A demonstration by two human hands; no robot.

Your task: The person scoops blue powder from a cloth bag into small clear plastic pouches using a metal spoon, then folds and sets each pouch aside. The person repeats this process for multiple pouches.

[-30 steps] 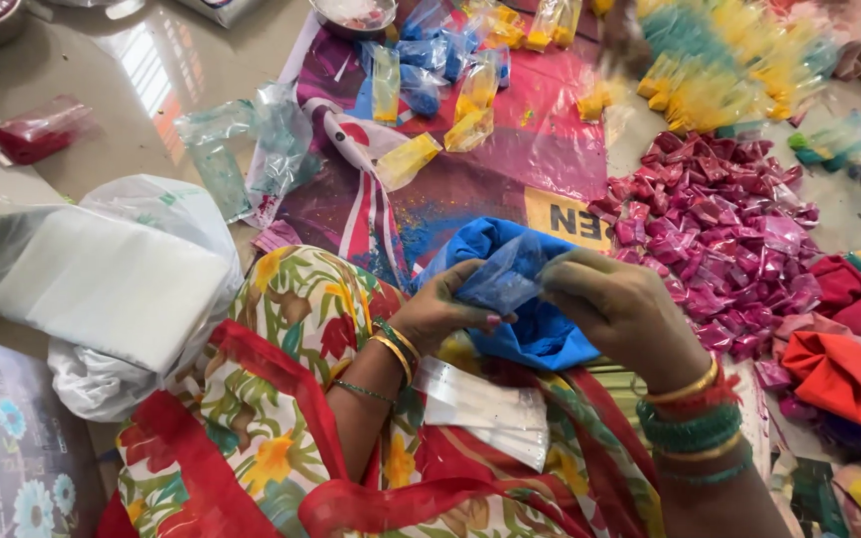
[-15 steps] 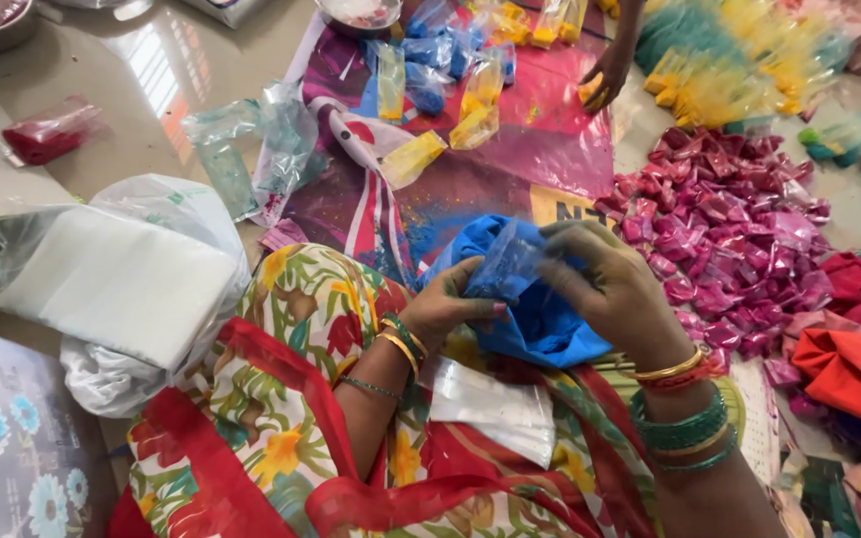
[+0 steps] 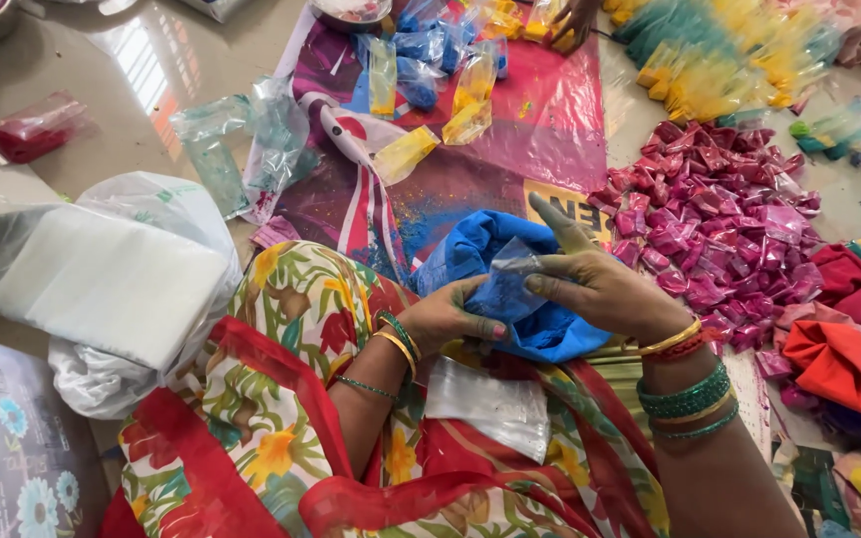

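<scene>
The right hand (image 3: 605,289) has shifted on the small blue powder packet (image 3: 506,289), its forefinger now raised straight.

The small clear pouch (image 3: 510,284) is half hidden by both hands; another person's hand (image 3: 575,20) is cut off.

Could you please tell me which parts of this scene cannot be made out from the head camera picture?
- Small clear packet of blue powder: its mouth is covered by the right hand and left hand.
- Blue bag: its contents are hidden by its own folds.
- Another person's hand: cut off by the top edge.
- Pile of magenta packets: too small to count.
- Flowered box: cut off by the left edge.
</scene>
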